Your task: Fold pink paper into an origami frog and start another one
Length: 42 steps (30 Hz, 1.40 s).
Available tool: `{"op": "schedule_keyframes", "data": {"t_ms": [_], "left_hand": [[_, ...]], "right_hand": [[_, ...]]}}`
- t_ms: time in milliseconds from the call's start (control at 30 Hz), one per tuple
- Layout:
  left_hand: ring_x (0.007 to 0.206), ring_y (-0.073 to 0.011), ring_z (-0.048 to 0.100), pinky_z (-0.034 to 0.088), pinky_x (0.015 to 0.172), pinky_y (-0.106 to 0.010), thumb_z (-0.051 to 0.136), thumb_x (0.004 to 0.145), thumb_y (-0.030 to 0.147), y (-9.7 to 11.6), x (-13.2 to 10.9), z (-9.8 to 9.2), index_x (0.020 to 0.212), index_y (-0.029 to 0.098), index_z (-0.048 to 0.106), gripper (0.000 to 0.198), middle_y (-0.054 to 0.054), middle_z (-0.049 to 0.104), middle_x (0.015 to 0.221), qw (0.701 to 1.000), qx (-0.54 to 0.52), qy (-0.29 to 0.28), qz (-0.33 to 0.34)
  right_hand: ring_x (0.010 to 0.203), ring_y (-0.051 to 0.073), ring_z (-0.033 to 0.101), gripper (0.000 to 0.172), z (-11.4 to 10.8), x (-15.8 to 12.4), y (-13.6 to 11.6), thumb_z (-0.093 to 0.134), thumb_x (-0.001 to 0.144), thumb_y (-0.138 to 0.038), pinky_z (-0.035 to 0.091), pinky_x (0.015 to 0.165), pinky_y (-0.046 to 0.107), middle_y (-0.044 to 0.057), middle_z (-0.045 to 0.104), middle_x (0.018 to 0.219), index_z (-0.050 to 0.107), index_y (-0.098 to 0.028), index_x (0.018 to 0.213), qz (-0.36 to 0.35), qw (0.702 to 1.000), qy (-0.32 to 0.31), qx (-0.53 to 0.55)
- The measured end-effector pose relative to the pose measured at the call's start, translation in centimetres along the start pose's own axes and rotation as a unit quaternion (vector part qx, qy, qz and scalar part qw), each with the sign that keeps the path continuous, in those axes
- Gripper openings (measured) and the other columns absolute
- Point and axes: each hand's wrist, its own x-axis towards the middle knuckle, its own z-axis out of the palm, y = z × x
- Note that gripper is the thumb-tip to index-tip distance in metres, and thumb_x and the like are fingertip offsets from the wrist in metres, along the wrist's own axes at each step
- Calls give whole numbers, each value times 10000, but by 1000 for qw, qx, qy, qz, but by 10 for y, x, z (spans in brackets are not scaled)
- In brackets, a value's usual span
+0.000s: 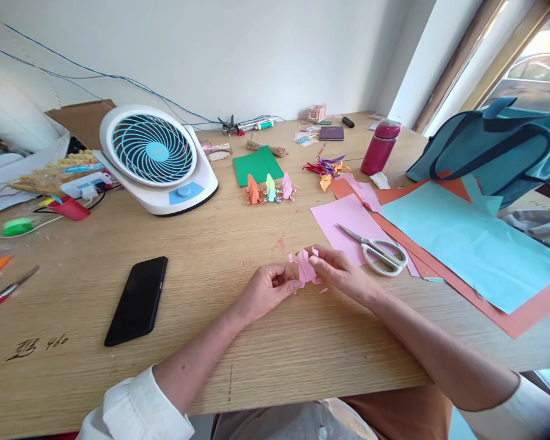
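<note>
Pink paper figure (306, 267) held in 2 hands (268, 289); scissors (376, 249) nearby.

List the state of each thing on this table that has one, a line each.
Pink figure: folded, held between left hand and right hand
Three figures: folded, set in a row
Scissors: lying on paper, blades together or nearly so
Phone: lying flat, screen dark
Bottle: standing, lid on
Fan: standing, cannot tell if running
Blue sheet: unfolded, over orange paper
</note>
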Motion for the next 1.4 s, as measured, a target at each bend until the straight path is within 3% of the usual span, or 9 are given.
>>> {"op": "schedule_keyframes", "data": {"t_ms": [133, 333, 500, 667, 800, 900, 1000, 1200, 1400], "left_hand": [[631, -106, 428, 337, 620, -239, 662, 827, 426, -1, 2, -6, 652, 156, 544, 343, 30, 509, 640, 997, -10, 76, 5], [631, -115, 463, 353, 610, -237, 660, 836, 407, -3, 3, -11, 689, 152, 615, 297, 13, 567, 658, 992, 36, 122, 2], [626, -110, 420, 320, 597, -237, 667, 829, 340, -6, 6, -12, 627, 156, 605, 280, 12, 539, 686, 983, 108, 150, 20], [649, -114, 446, 342, 618, -235, 661, 832, 271, -12, 9, -12, 642, 165, 590, 228, 7, 560, 724, 974, 143, 170, 40], [720, -138, 511, 390, 674, -250, 656, 833, 233, -14, 10, -11, 662, 174, 591, 193, -10, 595, 769, 969, 167, 173, 57], [844, -174, 568, 428, 782, -292, 658, 835, 194, -14, 11, -11, 657, 181, 591, 191, -22, 616, 809, 964, 186, 172, 82], [913, -196, 579, 431, 854, -332, 680, 822, 160, -16, 11, -11, 664, 185, 604, 177, -30, 631, 846, 957, 214, 174, 90], [912, -204, 578, 433, 843, -341, 686, 836, 181, -20, 12, -10, 686, 183, 627, 161, -38, 620, 854, 950, 244, 168, 93], [902, -198, 575, 429, 828, -327, 708, 815, 157, -21, 12, -10, 678, 181, 622, 164, -35, 614, 868, 949, 260, 158, 85]], "right_hand": [[823, 177, 589, 432, -14, 2, 1, 526, 904, -594, 499, 745, 299, 50, 645, 854, 641, -179, 864, -21, 1000, -10, -14], [650, 130, 489, 396, -13, 6, 15, 643, 834, -565, 375, 578, 259, 0, 598, 698, 658, -171, 793, -11, 998, 1, -65], [715, 148, 533, 310, -11, 9, 23, 647, 852, -490, 388, 614, 266, 11, 640, 783, 666, -184, 893, -14, 999, 2, -48], [685, 147, 542, 266, -9, 9, 25, 637, 855, -448, 392, 601, 268, 11, 646, 753, 641, -183, 829, 0, 997, 36, -66], [627, 136, 515, 264, -3, 9, 23, 656, 822, -441, 372, 554, 263, 1, 617, 703, 602, -188, 769, 13, 995, 64, -71], [637, 141, 529, 217, 1, 9, 21, 648, 821, -408, 384, 561, 261, 3, 616, 714, 589, -199, 834, 1, 994, 82, -66], [604, 134, 500, 162, 4, 7, 20, 608, 848, -366, 363, 549, 262, -1, 599, 689, 598, -204, 845, -4, 989, 88, -121], [572, 132, 455, 214, 6, 7, 19, 572, 887, -374, 324, 523, 274, 10, 587, 674, 622, -198, 776, -8, 978, 109, -177], [573, 129, 485, 112, 6, 9, 24, 608, 866, -283, 371, 548, 270, 1, 628, 743, 558, -215, 941, -26, 975, 142, -169]]}}
